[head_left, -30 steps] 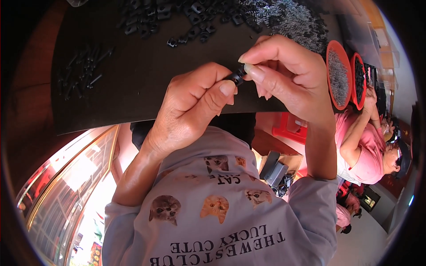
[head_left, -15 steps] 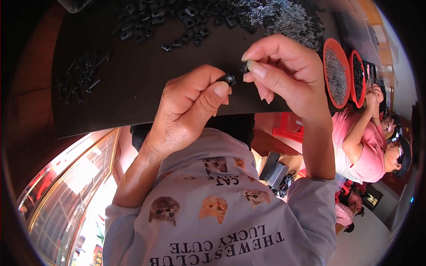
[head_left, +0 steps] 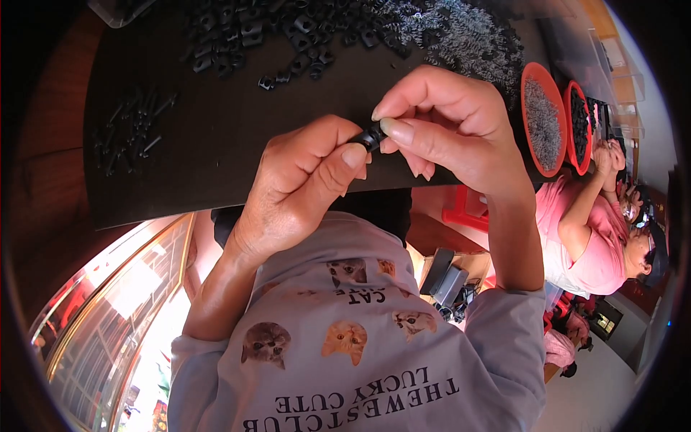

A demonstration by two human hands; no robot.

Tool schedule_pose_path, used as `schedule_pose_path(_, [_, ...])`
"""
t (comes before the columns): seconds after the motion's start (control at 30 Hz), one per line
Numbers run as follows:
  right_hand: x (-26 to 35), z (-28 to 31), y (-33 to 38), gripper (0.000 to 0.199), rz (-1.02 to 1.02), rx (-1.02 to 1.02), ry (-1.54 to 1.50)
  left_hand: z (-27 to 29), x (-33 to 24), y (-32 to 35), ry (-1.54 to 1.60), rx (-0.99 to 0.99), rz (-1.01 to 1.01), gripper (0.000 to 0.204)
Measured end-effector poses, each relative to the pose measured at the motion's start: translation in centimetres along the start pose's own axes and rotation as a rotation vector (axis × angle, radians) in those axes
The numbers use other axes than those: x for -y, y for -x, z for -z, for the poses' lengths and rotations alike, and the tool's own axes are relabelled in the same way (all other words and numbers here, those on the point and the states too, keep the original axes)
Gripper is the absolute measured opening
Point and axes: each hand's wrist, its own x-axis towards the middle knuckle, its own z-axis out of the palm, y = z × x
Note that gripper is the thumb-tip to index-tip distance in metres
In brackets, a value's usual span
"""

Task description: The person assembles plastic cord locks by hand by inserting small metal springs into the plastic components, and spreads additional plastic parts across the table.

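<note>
My left hand (head_left: 302, 187) pinches a small black plastic part (head_left: 369, 138) between thumb and forefinger, above the table's near edge. A round opening shows at the part's right end. My right hand (head_left: 450, 126) meets it from the right, thumb and forefinger closed on a small dark piece that their tips mostly hide. That piece touches the open end of the black part. Beyond my hands lie a heap of similar black parts (head_left: 252, 36) and a pile of small metal springs (head_left: 468, 36).
Thin black pins (head_left: 133, 129) lie scattered at the table's left. At the right edge stand an orange-red bowl (head_left: 529, 79) of springs and a red bowl (head_left: 574, 90) of black pieces. A person in pink (head_left: 586, 237) sits beyond them; others are farther back.
My right hand has moved left and slightly down, bringing its small piece from a short gap into contact with the black part. My left hand has barely shifted.
</note>
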Motion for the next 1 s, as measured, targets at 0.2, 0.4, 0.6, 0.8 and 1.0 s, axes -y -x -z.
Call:
schedule_pose_path(0.2, [-0.33,0.46,-0.06,0.008,0.065,0.071,0.056,0.0,-0.37,-0.01,-0.018,0.007,0.0,0.026])
schedule_pose_path(0.4, [-0.29,0.38,0.04,0.007,0.073,0.071,0.077,-0.22,-0.61,0.11,-0.012,-0.02,0.037,0.024])
schedule_pose_path(0.6, [0.45,-0.26,0.3,0.003,0.115,0.036,0.213,-0.2,-0.38,0.15,-0.041,-0.03,0.037,0.022])
schedule_pose_path(0.8, [0.06,-0.2,0.36,0.004,0.18,0.032,0.258,-0.52,-0.09,0.01,-0.081,-0.06,-0.025,0.024])
schedule_pose_path(1.0, [0.43,-0.44,0.08,0.004,0.185,0.034,0.263,-0.63,-0.32,-0.11,-0.043,-0.073,-0.013,0.026])
